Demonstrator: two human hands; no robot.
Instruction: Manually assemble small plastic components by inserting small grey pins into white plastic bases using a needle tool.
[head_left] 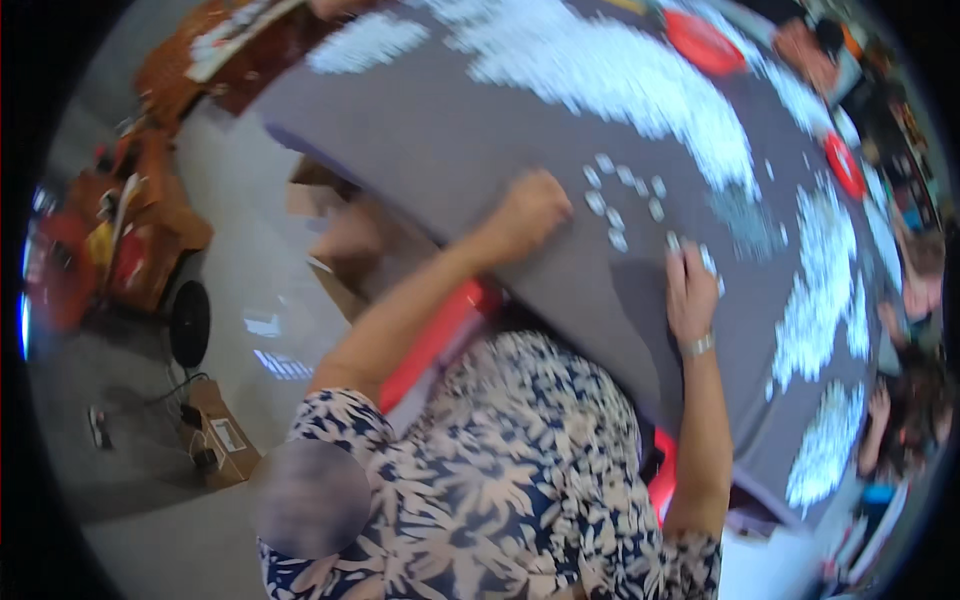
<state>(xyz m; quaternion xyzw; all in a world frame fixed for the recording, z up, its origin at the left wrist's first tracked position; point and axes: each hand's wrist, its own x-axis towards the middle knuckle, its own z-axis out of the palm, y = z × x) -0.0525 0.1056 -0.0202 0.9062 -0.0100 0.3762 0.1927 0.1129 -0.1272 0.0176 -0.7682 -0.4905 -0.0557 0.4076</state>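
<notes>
My left hand (530, 212) rests curled on the grey table (450, 140), knuckles up; whatever is inside it is hidden. Just right of it lies a loose ring of several small white pieces (625, 195). My right hand (690, 290) lies palm down with a metal bracelet at the wrist. Its fingertips touch a few white pieces (705, 258) at the ring's lower right. Both forearms reach up from my blue and cream floral shirt (500, 470).
Large heaps of white pieces (620, 80) curve across the far and right side of the table, with red dishes (700, 42) (845, 165) among them. Other people (920, 270) work at the right edge. Cardboard boxes (225, 440) and orange equipment (130, 230) stand on the floor at left.
</notes>
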